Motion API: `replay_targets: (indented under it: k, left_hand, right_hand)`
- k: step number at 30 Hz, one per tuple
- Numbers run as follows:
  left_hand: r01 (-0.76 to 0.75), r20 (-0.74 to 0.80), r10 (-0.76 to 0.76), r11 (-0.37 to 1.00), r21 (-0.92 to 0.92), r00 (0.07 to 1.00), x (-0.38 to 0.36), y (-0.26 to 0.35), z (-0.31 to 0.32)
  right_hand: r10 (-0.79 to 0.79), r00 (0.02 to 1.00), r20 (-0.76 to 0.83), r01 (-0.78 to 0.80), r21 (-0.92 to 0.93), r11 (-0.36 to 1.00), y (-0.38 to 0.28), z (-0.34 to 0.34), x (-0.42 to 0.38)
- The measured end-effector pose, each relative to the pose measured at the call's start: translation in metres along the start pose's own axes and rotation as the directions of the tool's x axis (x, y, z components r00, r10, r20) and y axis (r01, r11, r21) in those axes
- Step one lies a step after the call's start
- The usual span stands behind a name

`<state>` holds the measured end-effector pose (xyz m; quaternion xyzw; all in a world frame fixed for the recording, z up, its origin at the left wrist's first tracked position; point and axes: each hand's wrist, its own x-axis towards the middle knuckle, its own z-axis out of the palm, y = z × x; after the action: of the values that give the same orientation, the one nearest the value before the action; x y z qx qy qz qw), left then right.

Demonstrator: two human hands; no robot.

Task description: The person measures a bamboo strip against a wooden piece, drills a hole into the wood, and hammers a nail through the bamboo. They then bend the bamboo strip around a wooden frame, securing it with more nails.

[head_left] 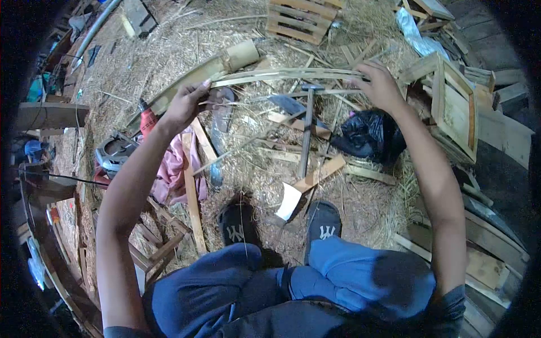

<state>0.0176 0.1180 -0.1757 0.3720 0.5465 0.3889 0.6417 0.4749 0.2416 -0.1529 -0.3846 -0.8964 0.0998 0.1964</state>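
Note:
Thin pale strips (282, 74), which look like split bamboo, stretch between my two hands in a slight upward bow. My left hand (190, 103) is closed on their left end, thumb on top. At the other end, my right hand (376, 84) has its fingers wrapped round the strips. Below them a hammer (307, 132) lies on the straw-covered ground, its head just under the strips. A thick split bamboo piece (239, 56) lies behind my left hand. A black plastic bag (372, 135) is below my right hand.
A red power tool (147, 119), a grey-and-black tool (115, 152) and pink cloth (172, 172) lie at left. Wooden frames (476, 112) and boards (479, 267) are stacked at right. A slatted pallet (301, 19) lies at the top. Wood offcuts (320, 174) lie before my feet.

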Motion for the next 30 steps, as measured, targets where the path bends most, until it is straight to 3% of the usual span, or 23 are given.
replay_targets:
  k: [5,10,12,16,20,22,23,25,26,28,30]
  left_hand:
    - [0.066,0.005,-0.066,0.998,0.024,0.998,0.004,-0.010,-0.003]
    - [0.021,-0.021,-0.022,1.000,-0.014,1.000,0.001,-0.014,0.009]
    - [0.033,-0.090,-0.026,0.997,0.071,0.996,0.002,-0.016,0.009]
    - [0.038,-0.119,-0.043,0.998,-0.044,0.992,0.009,-0.021,-0.001]
    - [0.012,-0.125,-0.036,0.982,-0.189,0.992,0.012,-0.030,-0.008]
    - [-0.050,-0.177,0.012,0.976,-0.212,0.984,0.009,-0.038,-0.015]
    - [-0.051,-0.221,0.002,0.975,-0.214,0.975,0.009,-0.040,-0.019]
    - [-0.033,-0.259,-0.010,0.986,-0.161,0.966,0.011,-0.052,-0.039]
    - [-0.037,-0.252,-0.003,0.987,-0.154,0.968,0.010,-0.059,-0.049]
    - [-0.053,-0.337,-0.010,0.983,-0.176,0.941,0.004,-0.062,-0.056]
    - [-0.060,-0.353,-0.015,0.978,-0.202,0.936,-0.001,-0.067,-0.065]
  right_hand:
    - [0.006,1.000,0.000,-0.006,0.016,1.000,-0.006,0.009,-0.007]
    - [0.082,0.996,0.021,-0.083,0.043,0.996,-0.011,0.011,-0.006]
    - [0.049,0.996,-0.070,-0.043,0.085,0.995,-0.012,0.013,-0.005]
    - [0.015,0.999,-0.046,-0.009,0.138,0.990,-0.014,0.021,-0.011]
    - [0.087,0.996,-0.018,-0.085,0.086,0.993,-0.012,0.034,-0.015]
    - [-0.022,0.946,-0.323,0.000,-0.068,0.998,-0.008,0.042,-0.014]
    - [-0.016,0.947,-0.321,-0.007,-0.072,0.997,-0.006,0.044,-0.019]
    - [0.044,0.973,-0.228,-0.040,0.024,0.999,-0.013,0.041,-0.033]
    - [0.130,0.989,-0.066,-0.118,0.162,0.980,-0.021,0.043,-0.044]
    - [0.030,0.999,0.028,-0.034,0.129,0.991,-0.032,0.061,-0.074]
    - [0.028,0.984,0.174,-0.057,0.165,0.985,-0.049,0.081,-0.107]
